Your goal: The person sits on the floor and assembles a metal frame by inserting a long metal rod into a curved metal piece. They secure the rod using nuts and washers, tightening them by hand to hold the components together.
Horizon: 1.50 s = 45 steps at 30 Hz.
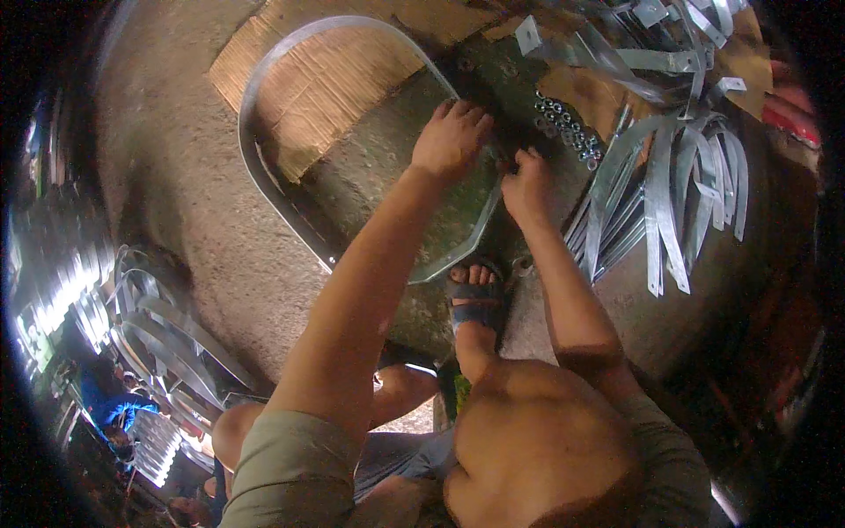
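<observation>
Both hands, left hand (451,136) and right hand (526,180), are gripping the bent metal band's (264,79) ends, apparently joining them; a nut (563,123) looks needed.

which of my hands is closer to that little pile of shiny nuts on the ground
Right. Your right hand sits just below-left of the pile of nuts, almost beside it. Your left hand rests farther left, on the bent metal band.
</observation>
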Each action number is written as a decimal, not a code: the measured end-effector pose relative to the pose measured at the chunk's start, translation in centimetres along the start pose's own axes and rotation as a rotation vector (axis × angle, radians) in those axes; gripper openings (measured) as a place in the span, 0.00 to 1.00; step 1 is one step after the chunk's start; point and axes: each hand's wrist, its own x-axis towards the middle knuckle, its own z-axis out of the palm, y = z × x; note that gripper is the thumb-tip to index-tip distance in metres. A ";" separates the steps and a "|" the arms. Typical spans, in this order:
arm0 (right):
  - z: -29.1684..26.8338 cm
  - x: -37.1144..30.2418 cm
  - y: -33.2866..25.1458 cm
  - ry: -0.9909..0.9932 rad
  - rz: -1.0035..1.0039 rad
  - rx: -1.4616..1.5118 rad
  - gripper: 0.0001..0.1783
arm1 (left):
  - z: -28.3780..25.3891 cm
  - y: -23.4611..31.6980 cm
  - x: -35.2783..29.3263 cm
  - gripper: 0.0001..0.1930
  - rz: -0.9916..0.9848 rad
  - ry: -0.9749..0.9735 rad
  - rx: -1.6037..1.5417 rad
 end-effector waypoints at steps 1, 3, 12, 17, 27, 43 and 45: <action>0.1 -0.1 -0.2 0.026 -0.028 -0.036 0.27 | 0.4 0.3 -0.3 0.28 -0.015 0.082 -0.036; 0.2 -0.8 -0.5 0.092 -0.100 -0.029 0.26 | 0.4 0.8 -0.5 0.27 -0.061 0.151 -0.083; 0.5 -1.2 -2.5 0.199 -0.099 0.183 0.26 | -4.8 0.6 -10.3 0.26 -0.668 0.600 -0.257; -1.3 -0.4 -4.1 0.101 -0.052 0.155 0.20 | -2.3 0.0 -25.1 0.21 -1.335 0.858 -0.213; -0.4 -3.7 -4.2 0.275 -0.116 0.181 0.21 | 1.3 3.3 -32.2 0.21 -1.351 0.587 -0.685; -3.4 -17.7 6.1 0.430 0.645 0.404 0.12 | -1.3 6.1 -27.5 0.26 -1.316 0.564 -0.145; -2.1 -19.8 7.0 0.563 0.653 0.346 0.14 | -2.1 6.6 -27.3 0.26 -1.282 0.559 -0.154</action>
